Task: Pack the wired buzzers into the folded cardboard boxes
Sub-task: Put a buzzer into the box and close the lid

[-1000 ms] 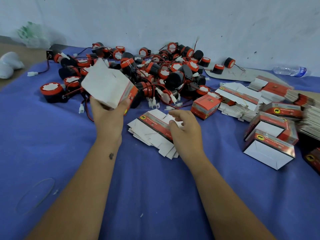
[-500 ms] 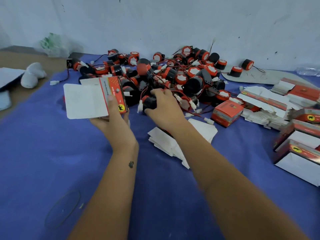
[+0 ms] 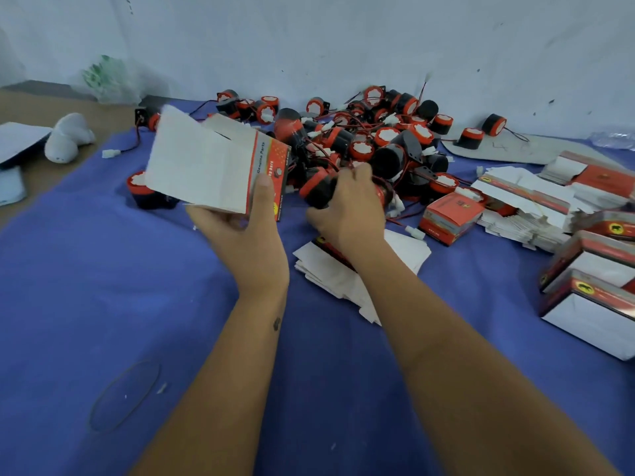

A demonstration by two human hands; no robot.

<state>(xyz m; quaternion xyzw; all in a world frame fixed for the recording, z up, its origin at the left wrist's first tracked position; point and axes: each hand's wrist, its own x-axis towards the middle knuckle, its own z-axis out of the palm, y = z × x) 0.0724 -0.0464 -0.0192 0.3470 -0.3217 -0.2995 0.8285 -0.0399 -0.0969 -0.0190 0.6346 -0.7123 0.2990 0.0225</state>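
1. Since the earlier frame the right hand (image 3: pixel 347 214) has left the flat stack of cards near the person and gone up to the near edge of the buzzer pile; the left hand (image 3: pixel 240 231) has turned its box so the red printed side faces the middle of the cloth.
2. The left hand holds a folded box (image 3: pixel 209 173) at about 10 o'clock from the centre of the view, thumb pressed on the red panel, the other fingers curled under the white face. The box is tilted, with its open flaps pointing up and away toward the wall.
3. The right hand grips a buzzer (image 3: pixel 318 188), black with a red rim, just at 3 o'clock of the box; the fingers are wrapped around its body, and thin red wires run over the knuckles.
4. The pile of buzzers (image 3: pixel 371 132) lies at 12 o'clock on the blue cloth (image 3: pixel 103 286), wires and white plugs tangled through it. One buzzer (image 3: pixel 142 194) sits apart at 9 o'clock of the box, partly hidden behind it.
5. Under the right wrist lies a stack of flat cards (image 3: pixel 330 269). A closed red box (image 3: pixel 450 214) stands at 3 o'clock of the right hand.
6. More flat cards and cartons (image 3: pixel 591 286) crowd the 3 o'clock edge.
7. A rubber band (image 3: pixel 125 395) lies on the cloth at 7 o'clock.
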